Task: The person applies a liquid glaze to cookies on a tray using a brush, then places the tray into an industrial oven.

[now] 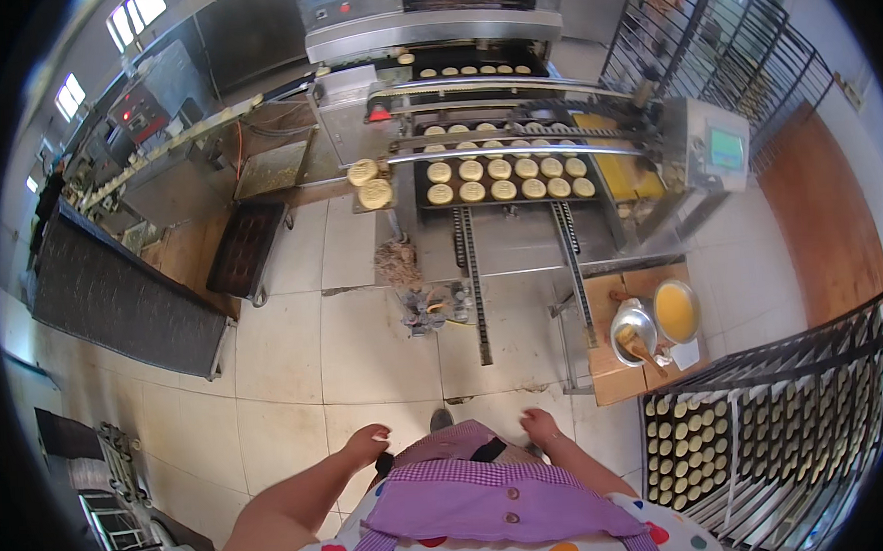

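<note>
Left grip and right grip are seen half-curled near the apron; closure cannot be determined. Round cakes are carried on a dark tray.

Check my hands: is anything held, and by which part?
Nothing shows as held: the left hand and right hand are both beside the apron, with no thing visible in either.

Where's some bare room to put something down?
The wooden table, near-left of the metal bowl, and the floor between the black tray and the left hand look bare. Cakes crowd the machine and the rack.
</note>
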Tool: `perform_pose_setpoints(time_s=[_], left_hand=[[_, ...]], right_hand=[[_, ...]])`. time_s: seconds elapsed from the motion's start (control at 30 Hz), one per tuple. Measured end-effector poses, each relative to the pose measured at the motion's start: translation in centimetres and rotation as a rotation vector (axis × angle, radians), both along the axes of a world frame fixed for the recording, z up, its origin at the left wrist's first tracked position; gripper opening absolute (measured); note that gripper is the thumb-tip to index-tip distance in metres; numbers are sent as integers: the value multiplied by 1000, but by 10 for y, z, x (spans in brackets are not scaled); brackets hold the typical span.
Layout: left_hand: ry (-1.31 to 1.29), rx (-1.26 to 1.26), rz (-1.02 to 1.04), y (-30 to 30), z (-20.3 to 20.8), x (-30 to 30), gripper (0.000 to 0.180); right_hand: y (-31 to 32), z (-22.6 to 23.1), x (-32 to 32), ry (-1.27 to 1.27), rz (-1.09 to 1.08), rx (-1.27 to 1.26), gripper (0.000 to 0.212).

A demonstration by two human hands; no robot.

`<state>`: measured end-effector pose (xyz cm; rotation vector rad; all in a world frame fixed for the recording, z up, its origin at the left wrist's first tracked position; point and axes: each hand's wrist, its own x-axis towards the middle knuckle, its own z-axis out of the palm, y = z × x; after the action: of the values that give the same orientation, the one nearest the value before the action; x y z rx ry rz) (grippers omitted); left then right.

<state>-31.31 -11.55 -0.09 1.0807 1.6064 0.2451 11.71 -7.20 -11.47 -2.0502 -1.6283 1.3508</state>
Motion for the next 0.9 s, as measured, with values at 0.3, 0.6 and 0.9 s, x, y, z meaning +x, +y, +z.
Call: perform_pose_setpoints(time_s=[0.3,0.6,0.9], left_hand=[[-44,84,507,-39,14,-82,37],[-43,396,327,159,67,-125,44],[127,619,-67,440,134,-135,70]], right_hand=[[266,206,-249,199,183,649,54],[408,246,-346,-78,193,671,85],[430,255,-348,-179,188,717,87]])
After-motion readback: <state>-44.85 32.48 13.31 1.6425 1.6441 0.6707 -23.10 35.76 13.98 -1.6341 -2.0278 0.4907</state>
